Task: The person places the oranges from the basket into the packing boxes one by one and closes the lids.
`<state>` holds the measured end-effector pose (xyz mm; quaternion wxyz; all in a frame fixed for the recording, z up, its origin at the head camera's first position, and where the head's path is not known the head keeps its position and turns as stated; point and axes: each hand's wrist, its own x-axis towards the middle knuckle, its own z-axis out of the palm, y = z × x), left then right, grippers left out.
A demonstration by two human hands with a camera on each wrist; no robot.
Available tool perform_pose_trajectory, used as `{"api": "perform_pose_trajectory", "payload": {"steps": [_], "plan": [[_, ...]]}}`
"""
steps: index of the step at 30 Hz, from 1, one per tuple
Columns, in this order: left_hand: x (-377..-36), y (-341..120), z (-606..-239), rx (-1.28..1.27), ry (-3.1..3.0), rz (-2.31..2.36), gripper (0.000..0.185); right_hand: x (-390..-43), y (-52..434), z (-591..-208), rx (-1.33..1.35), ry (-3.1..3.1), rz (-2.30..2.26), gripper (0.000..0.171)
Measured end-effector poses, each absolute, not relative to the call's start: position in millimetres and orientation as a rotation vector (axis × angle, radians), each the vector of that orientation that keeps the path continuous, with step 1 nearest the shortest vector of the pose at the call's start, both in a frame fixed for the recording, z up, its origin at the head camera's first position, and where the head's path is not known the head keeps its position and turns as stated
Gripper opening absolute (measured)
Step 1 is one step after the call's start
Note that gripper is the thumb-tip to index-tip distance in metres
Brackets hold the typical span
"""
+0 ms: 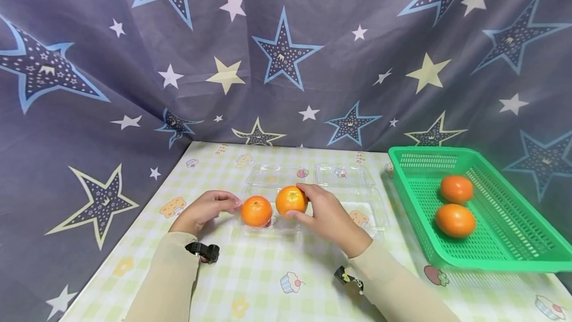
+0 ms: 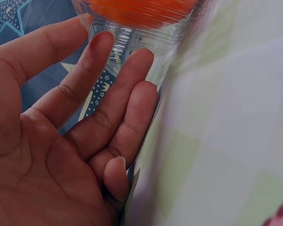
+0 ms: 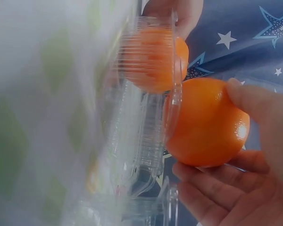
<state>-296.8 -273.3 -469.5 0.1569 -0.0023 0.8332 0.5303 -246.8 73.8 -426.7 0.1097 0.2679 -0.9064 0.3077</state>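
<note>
Over the clear plastic container (image 1: pixel 313 202) on the table, my right hand (image 1: pixel 328 215) holds an orange (image 1: pixel 291 200), fingers and thumb curled round it, just beside a second orange (image 1: pixel 256 211) already seated in a pocket. Straight, relaxed fingers (image 2: pixel 108 89) of my left hand (image 1: pixel 203 210) touch the container's wall, seemingly steadying it.
</note>
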Motion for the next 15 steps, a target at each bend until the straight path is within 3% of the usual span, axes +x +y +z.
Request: {"api": "perform_pose_trajectory", "payload": {"steps": [15], "plan": [[-298.2, -274.1, -471.6, 0.014, 2.39, 1.514, 0.037, -246.7, 64.9, -434.6, 0.814, -2.652, 0.857, 0.069]]}}
